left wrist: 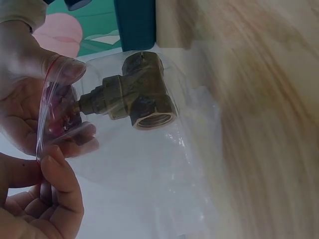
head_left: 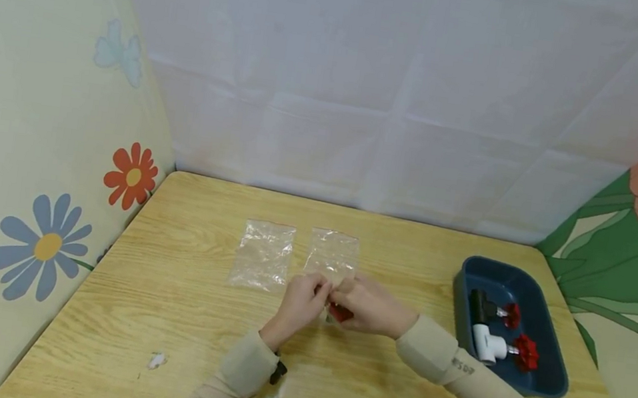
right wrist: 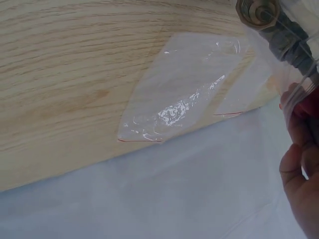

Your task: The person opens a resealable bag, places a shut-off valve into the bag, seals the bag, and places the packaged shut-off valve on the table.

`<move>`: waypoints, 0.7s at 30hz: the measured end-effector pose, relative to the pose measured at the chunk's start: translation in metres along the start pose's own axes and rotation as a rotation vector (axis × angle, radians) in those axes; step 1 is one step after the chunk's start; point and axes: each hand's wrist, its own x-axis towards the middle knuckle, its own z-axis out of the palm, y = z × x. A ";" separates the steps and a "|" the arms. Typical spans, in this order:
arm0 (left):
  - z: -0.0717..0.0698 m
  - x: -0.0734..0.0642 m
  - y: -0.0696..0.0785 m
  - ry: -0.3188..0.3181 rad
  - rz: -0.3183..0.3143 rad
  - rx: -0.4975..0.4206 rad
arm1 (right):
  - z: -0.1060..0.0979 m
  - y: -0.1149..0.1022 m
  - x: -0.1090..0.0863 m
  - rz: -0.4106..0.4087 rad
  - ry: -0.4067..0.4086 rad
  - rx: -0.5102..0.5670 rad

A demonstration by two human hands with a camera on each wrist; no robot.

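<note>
A brass valve point(left wrist: 142, 92) with a red handle point(left wrist: 60, 117) is in a clear zip bag point(left wrist: 159, 164), its threaded body visible through the plastic. My left hand point(head_left: 303, 301) pinches the bag's red-lined edge between thumb and finger, seen close up in the left wrist view. Opposite it, my right hand point(head_left: 368, 308) grips the red handle at the bag's mouth, thumb against the plastic. In the head view both hands meet above the table, mostly hiding the valve. Beyond them lie two flat clear zip bags, a left one point(head_left: 264, 256) and a right one point(head_left: 333, 251).
On the table's right side stands a dark blue tray point(head_left: 557, 385). In it are a white tee-shaped fitting point(head_left: 487, 344) with a red handle and a black fitting point(head_left: 483, 308) with another. A small white mark point(head_left: 156, 360) shows on the wooden table point(head_left: 188, 316) at front left.
</note>
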 end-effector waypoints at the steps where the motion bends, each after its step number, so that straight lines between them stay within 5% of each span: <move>1: 0.001 0.000 -0.001 -0.004 -0.004 0.008 | 0.002 0.000 0.000 0.005 -0.002 0.003; 21: 0.007 -0.003 -0.012 -0.011 -0.012 0.021 | 0.012 -0.006 -0.008 0.052 -0.065 -0.008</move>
